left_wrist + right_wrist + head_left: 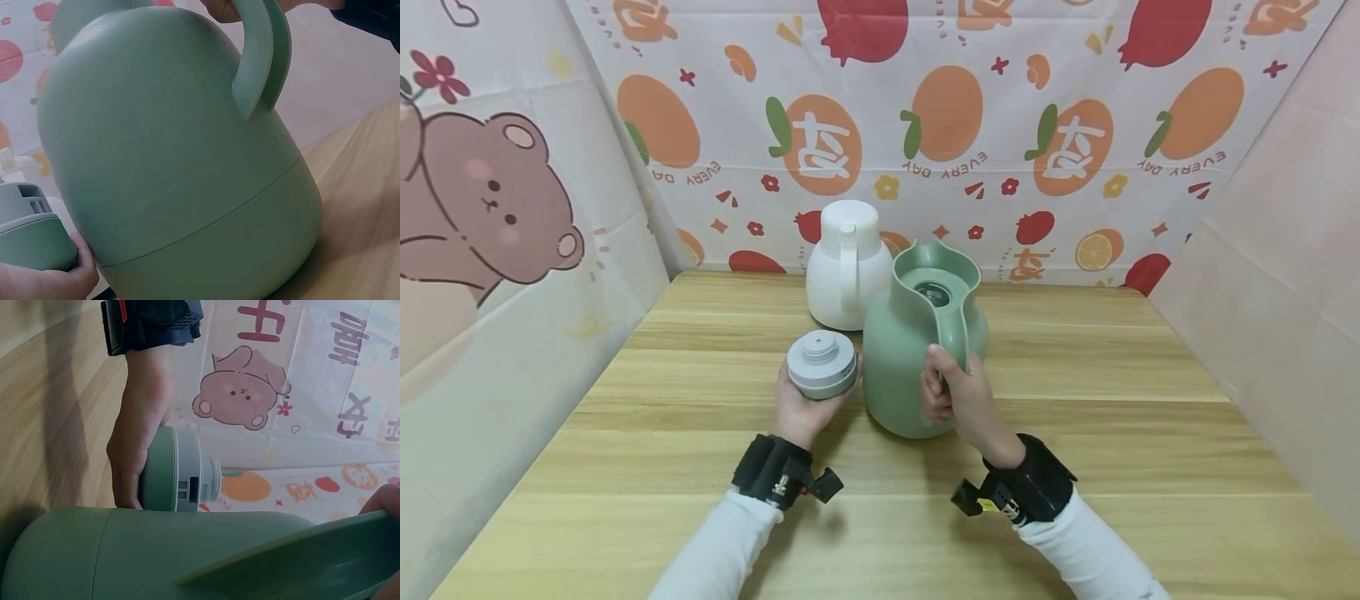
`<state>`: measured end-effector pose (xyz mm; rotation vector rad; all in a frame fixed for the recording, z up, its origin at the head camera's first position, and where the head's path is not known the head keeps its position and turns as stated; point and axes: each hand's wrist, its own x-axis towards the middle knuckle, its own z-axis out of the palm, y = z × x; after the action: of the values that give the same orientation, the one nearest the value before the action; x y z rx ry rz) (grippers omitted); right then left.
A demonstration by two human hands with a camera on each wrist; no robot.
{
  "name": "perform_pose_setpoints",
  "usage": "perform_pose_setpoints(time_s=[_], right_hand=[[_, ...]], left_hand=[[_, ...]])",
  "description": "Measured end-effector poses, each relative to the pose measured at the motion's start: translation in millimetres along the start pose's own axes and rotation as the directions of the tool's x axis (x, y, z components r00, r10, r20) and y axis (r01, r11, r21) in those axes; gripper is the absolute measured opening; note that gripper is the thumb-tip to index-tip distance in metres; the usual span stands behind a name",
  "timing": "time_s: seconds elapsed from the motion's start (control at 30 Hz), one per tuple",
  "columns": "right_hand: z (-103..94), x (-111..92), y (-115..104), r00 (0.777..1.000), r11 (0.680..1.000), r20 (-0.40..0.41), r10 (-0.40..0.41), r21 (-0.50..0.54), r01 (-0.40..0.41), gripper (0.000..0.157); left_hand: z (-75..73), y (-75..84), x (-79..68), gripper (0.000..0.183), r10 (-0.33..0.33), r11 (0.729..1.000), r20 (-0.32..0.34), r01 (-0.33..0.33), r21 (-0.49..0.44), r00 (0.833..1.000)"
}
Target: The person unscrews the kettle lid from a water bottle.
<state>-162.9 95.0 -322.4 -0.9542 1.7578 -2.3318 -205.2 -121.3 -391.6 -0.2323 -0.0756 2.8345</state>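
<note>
A green thermos jug (898, 367) stands on the table with its top uncovered, showing a dark round mouth. My right hand (966, 400) grips its handle (953, 329), fingers curled round it. To the left of the jug, my left hand (797, 415) holds the jug lid (822, 367), grey and green, with its threaded stopper side facing up. In the left wrist view the lid (34, 234) is partly cut off by the frame edge. The right wrist view shows the left hand's fingers (128, 481) around the lid's green side, close against the jug's body.
Behind the lid and jug stands a white jug (831, 292) with a white top and handle. Under everything lies a wood-grain table (685, 467). A fruit-patterned cloth (880, 108) hangs at the back, with a bear-print cloth (610, 242) on the left.
</note>
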Motion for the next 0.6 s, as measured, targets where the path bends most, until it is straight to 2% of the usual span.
perform_pose_setpoints(time_s=[0.23, 0.47, 0.6], right_hand=[[-6.3, -5.1, -5.6, 1.000, 1.000, -0.006, -0.025, -0.013, 0.025, 0.036], [-17.8, -10.9, -10.6, 0.999, 0.999, -0.004, -0.048, -0.006, 0.048, 0.036], [-25.0, -12.8, -11.5, 0.999, 0.999, -0.008, -0.046, -0.013, 0.046, 0.035]], left_hand=[[0.1, -8.3, 1.3, 0.048, -0.009, 1.000, -0.001, 0.009, 0.016, 1.000], [-0.6, -18.0, 5.5, 0.052, -0.021, 0.999, -0.056, 0.023, 0.036, 0.998], [-0.4, -23.5, 6.6, 0.052, -0.025, 0.999, -0.054, 0.027, 0.038, 0.998]])
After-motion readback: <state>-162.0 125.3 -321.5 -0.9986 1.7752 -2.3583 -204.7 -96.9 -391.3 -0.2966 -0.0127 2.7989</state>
